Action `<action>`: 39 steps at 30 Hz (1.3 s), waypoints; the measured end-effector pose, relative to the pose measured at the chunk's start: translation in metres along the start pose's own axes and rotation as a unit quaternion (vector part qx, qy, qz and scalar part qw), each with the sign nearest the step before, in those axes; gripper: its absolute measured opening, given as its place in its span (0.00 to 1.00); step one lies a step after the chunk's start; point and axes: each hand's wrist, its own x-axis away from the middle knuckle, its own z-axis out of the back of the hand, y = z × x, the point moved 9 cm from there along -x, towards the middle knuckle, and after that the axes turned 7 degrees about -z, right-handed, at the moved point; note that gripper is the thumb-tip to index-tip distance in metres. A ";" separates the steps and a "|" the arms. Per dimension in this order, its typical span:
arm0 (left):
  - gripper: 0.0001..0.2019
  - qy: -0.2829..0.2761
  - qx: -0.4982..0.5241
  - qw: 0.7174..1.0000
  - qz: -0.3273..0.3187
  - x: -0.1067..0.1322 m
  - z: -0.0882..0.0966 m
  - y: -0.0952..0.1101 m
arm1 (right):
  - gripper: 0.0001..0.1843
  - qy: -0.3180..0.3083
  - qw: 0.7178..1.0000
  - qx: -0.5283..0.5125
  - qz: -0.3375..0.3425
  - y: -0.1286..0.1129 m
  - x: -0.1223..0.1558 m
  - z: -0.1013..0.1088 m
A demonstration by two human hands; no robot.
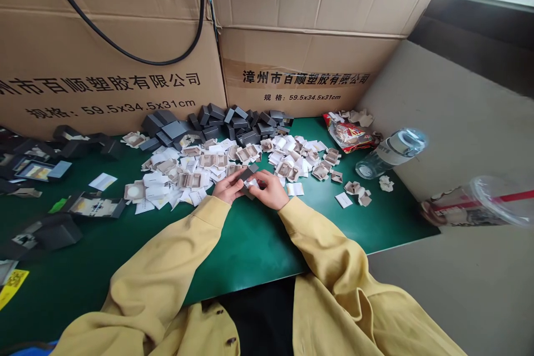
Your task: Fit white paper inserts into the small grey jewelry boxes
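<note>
Between my two hands is a small dark grey box (249, 172) with its lid up and something white inside. My left hand (228, 187) grips it from the left, fingers wrapped round its side. My right hand (270, 189) closes on it from the right, with thumb and fingers at the white part; whether that is a paper or an insert I cannot tell. Just beyond my hands spreads a heap of white folded papers (156, 188) and grey-brown moulded trays (213, 161). Behind that heap lies a pile of dark grey boxes (171, 130).
Big cardboard cartons (292, 55) wall off the back of the green table (250, 245). Opened dark boxes (94, 206) lie at left. On the right are a red snack bag (348, 132), a clear bottle (392, 153) and a plastic cup (479, 203). A black cable (137, 58) hangs above.
</note>
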 end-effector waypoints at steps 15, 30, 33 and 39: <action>0.30 -0.004 -0.014 1.000 0.015 0.001 0.000 -0.003 | 0.08 -0.005 0.998 0.057 0.028 -0.009 0.002 -0.002; 0.33 0.000 -0.032 0.999 -0.009 0.002 -0.001 0.001 | 0.10 0.031 0.998 -0.017 -0.050 0.010 -0.001 -0.003; 0.33 0.002 -0.028 1.000 -0.006 0.001 0.001 0.000 | 0.10 0.043 0.998 0.017 -0.037 0.006 0.001 -0.001; 0.30 0.008 -0.015 1.000 0.002 0.002 0.001 0.000 | 0.09 0.035 0.993 0.103 0.045 -0.013 0.003 0.000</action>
